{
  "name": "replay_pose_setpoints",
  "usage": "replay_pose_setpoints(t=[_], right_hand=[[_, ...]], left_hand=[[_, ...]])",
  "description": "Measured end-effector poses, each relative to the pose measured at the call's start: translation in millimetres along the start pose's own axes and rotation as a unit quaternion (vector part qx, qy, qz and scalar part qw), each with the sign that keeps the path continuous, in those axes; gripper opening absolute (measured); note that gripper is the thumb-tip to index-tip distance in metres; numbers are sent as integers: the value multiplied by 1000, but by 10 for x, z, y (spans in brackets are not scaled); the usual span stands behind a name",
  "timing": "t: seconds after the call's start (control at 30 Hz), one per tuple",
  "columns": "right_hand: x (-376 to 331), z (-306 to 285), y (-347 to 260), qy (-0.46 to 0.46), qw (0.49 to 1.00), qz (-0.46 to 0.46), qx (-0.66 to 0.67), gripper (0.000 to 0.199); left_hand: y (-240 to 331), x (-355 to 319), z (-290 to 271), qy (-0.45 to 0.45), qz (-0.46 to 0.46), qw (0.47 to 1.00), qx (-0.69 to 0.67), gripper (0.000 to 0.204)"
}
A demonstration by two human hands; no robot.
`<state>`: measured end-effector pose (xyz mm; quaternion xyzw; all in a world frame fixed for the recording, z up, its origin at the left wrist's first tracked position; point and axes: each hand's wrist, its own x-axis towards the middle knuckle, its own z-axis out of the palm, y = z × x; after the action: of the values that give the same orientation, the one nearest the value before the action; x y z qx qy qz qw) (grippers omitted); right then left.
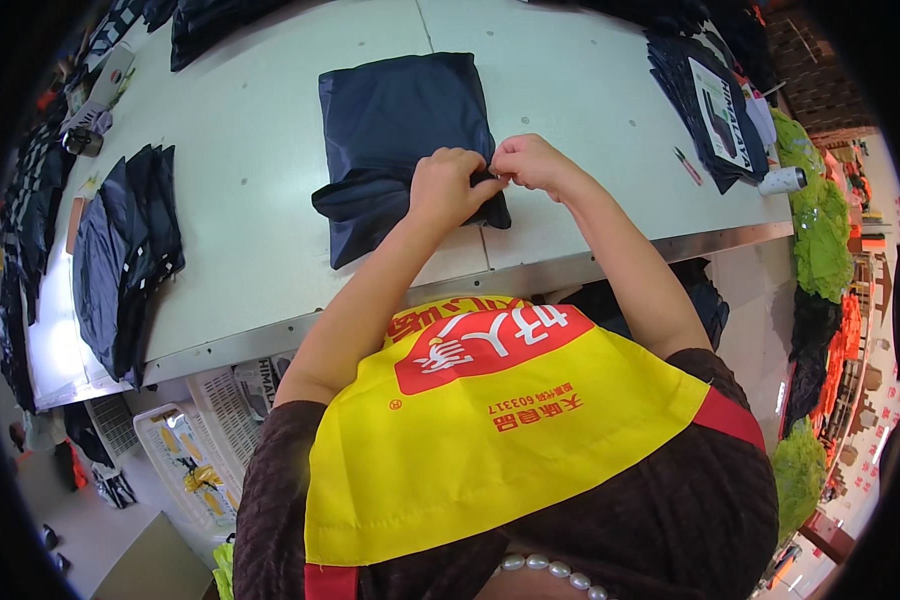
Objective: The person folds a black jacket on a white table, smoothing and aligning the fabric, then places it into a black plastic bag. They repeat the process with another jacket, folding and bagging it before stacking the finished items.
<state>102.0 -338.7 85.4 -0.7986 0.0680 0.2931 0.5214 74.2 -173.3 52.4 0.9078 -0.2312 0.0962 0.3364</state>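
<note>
A folded dark navy garment lies on the white table in front of me. My left hand and my right hand meet at its near right corner. Both pinch the fabric edge between fingers and thumbs, the fingertips almost touching each other. The lower flap of the garment bunches under my left hand. What sits exactly between the fingertips is too small to make out.
A stack of dark garments lies at the table's left. More dark packaged garments sit at the far right, with a pen and a white roll beside them. White plastic baskets stand below the table edge. Green and orange cloth piles at the right.
</note>
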Motion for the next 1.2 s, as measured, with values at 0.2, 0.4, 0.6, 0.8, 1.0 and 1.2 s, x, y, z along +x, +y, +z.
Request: replay_pose_setpoints(t=[0.2,0.4,0.6,0.8,1.0,1.2], right_hand=[[-47,-164,249,-18,995,-16,97,16],[-45,-43,558,-23,996,-48,72,22],[153,-14,684,-18,993,-104,59,22],[226,80,804,-65,977,-85,185,15],[167,103,888,-38,962,-90,255,13],[233,-77,1158,29,984,-113,137,13]], left_hand=[[88,36,87,7,5,1000,-12,17],[23,-8,68,-14,-26,995,-98,16],[77,17,15,-46,-82,987,-132,17],[135,-8,43,-6,-123,985,-123,16],[139,-67,45,133,-32,986,100,9],[-346,-463,-436,233,-64,960,143,10]])
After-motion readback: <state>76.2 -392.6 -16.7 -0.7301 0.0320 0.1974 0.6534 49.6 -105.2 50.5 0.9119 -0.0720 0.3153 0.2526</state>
